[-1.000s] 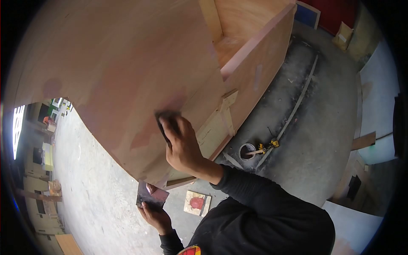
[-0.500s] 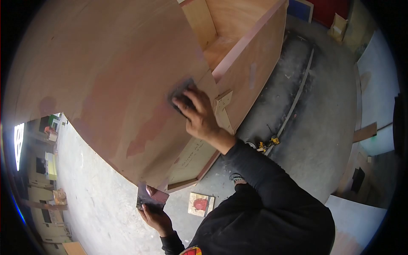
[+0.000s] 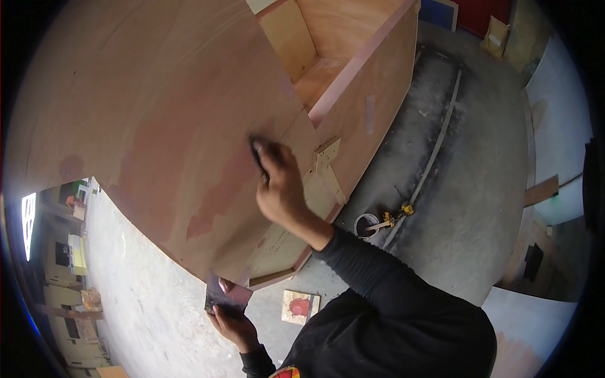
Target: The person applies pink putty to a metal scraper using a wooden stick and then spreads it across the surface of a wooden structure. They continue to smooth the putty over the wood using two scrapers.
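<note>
My right hand (image 3: 280, 189) is closed around a dark, thin putty spreader (image 3: 256, 150), its edge against the face of a large wooden panel (image 3: 126, 82). Pinkish-brown smears of filler (image 3: 205, 217) spread across the panel left of and below the spreader. Lower down, my left hand (image 3: 234, 329) grips a dark flat plate (image 3: 217, 300) from beneath, close to the panel's lower edge. A lump of reddish putty (image 3: 225, 285) lies on that plate.
On the floor are a small board with a red putty patch (image 3: 300, 307), a tub with a stick (image 3: 367, 225) and a yellow tool (image 3: 406, 208). An open wooden compartment (image 3: 340, 31) adjoins the panel. Pale panels (image 3: 558, 126) stand at right.
My right hand has moved slightly left and down on the panel, and the spreader has turned from face-on to nearly edge-on. The tub on the floor has come into view. My left hand is nearly unchanged.
</note>
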A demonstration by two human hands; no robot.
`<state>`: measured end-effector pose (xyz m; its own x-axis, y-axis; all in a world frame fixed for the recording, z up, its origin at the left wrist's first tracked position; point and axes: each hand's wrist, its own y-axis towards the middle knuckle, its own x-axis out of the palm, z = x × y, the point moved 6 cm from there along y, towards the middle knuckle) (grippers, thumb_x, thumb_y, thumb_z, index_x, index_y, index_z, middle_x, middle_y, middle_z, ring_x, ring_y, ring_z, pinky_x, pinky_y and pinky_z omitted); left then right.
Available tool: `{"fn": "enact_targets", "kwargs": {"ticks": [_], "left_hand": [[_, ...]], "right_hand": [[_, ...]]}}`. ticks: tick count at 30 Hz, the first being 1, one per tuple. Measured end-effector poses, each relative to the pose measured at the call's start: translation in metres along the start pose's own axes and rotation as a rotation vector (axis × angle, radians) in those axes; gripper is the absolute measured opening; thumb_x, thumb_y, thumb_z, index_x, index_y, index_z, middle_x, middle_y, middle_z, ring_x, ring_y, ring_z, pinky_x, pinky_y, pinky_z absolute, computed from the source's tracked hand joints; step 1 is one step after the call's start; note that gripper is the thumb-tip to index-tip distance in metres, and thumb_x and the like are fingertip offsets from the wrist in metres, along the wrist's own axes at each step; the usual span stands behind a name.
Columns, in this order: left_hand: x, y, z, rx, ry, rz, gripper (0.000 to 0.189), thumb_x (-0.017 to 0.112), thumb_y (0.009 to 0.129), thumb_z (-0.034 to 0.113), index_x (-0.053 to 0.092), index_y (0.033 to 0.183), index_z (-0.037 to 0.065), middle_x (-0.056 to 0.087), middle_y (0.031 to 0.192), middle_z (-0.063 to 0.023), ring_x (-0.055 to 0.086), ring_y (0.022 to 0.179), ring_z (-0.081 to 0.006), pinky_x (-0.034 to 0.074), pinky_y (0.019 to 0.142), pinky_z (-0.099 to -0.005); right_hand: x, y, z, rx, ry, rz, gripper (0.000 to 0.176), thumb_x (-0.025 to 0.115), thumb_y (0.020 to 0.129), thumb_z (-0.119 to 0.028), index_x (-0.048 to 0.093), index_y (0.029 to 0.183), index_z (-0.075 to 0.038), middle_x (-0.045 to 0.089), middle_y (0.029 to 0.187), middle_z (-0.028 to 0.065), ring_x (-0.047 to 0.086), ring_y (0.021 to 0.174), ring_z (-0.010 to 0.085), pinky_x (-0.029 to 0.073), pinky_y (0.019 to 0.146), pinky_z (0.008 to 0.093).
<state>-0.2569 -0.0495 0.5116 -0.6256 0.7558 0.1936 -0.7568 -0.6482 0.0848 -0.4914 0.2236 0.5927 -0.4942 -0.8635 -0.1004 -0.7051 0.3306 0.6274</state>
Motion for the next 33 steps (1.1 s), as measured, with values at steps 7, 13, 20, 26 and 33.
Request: {"fn": "enact_targets", "kwargs": {"ticks": [7,13,20,26,33], "left_hand": [[0.008,-0.006,0.005,-0.041,-0.083,0.071,0.037,0.048,0.102,0.026,0.046,0.130,0.001,0.054,0.124,-0.0146,0.054,0.112,-0.0241,0.044,0.096,-0.0368],[0.002,-0.001,0.007,0.002,0.121,0.016,0.037,0.047,0.103,0.025,0.045,0.131,0.001,0.054,0.125,-0.0145,0.053,0.112,-0.0242,0.044,0.097,-0.0377],[-0.021,0.003,-0.011,0.075,0.295,0.045,0.040,0.045,0.103,0.028,0.047,0.131,-0.001,0.051,0.128,-0.0164,0.052,0.115,-0.0250,0.045,0.097,-0.0391],[0.008,-0.005,0.009,-0.010,-0.005,0.016,0.038,0.047,0.103,0.027,0.047,0.130,0.001,0.054,0.122,-0.0134,0.053,0.112,-0.0228,0.044,0.096,-0.0371],[0.006,0.000,0.004,-0.042,-0.035,-0.074,0.044,0.047,0.101,0.027,0.043,0.137,0.002,0.049,0.136,-0.0181,0.050,0.125,-0.0298,0.042,0.103,-0.0412]], "right_hand": [[-0.043,0.009,0.002,-0.034,0.152,-0.181,0.050,0.051,0.080,0.005,0.059,0.129,-0.004,0.059,0.115,0.0207,0.058,0.107,0.0384,0.047,0.093,0.0451],[-0.056,0.069,0.042,0.024,0.185,-0.059,0.048,0.049,0.083,0.005,0.059,0.129,-0.002,0.059,0.116,0.0214,0.058,0.109,0.0371,0.047,0.096,0.0416],[-0.017,0.048,0.033,-0.063,-0.010,0.100,0.054,0.049,0.076,0.012,0.061,0.126,-0.003,0.060,0.118,0.0191,0.057,0.111,0.0374,0.046,0.098,0.0420],[-0.051,0.028,0.014,-0.236,0.052,-0.189,0.063,0.053,0.067,0.015,0.066,0.123,-0.012,0.055,0.127,0.0142,0.052,0.120,0.0351,0.044,0.100,0.0425],[-0.044,0.053,0.031,-0.538,-0.119,-0.053,0.070,0.058,0.063,0.012,0.066,0.126,-0.016,0.051,0.129,0.0108,0.047,0.124,0.0392,0.039,0.105,0.0478]]}}
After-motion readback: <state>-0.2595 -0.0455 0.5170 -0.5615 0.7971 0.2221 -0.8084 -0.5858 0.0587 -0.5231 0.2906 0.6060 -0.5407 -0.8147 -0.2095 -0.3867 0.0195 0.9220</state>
